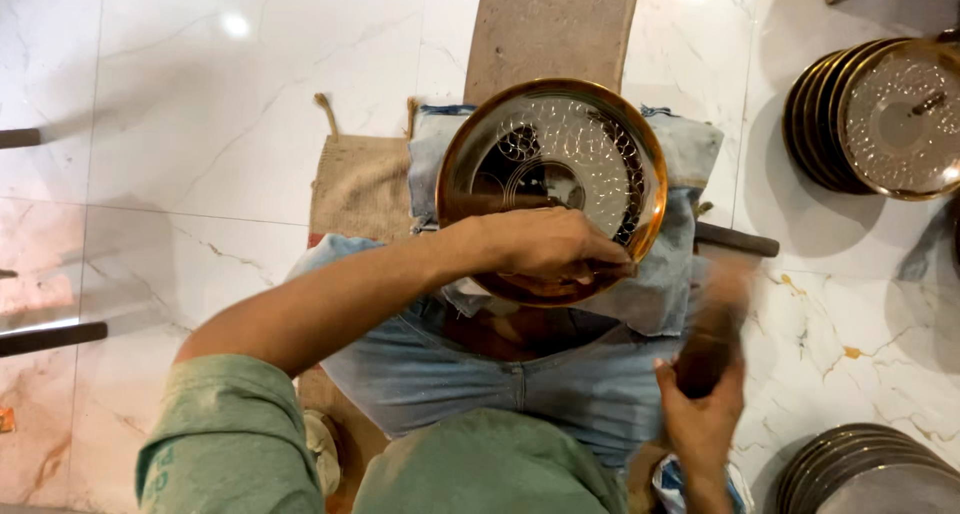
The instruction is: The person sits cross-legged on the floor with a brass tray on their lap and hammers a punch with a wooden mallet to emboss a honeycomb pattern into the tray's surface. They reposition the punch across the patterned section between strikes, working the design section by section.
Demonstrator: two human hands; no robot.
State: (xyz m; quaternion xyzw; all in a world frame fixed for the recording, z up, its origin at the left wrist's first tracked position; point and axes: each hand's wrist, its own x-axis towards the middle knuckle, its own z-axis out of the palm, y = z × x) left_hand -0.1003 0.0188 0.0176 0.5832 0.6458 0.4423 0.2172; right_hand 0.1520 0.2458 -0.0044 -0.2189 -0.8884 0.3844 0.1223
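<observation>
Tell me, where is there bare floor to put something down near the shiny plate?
Bare marble floor lies left of the burlap mat, up to the dark bars at the edge. A smaller patch sits between the two plate stacks. Around the engraved plate, left hand and blurred right hand, it is crowded.

One plate [553, 189] (engraved), two stacks [880, 114]

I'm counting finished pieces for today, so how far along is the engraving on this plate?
Done: dotted pattern covers much of the brass plate, mostly its right side. In hand: left hand holds a tool at the near rim; right hand swings a blurred mallet. Left: the dark, plainer centre-left area.
</observation>
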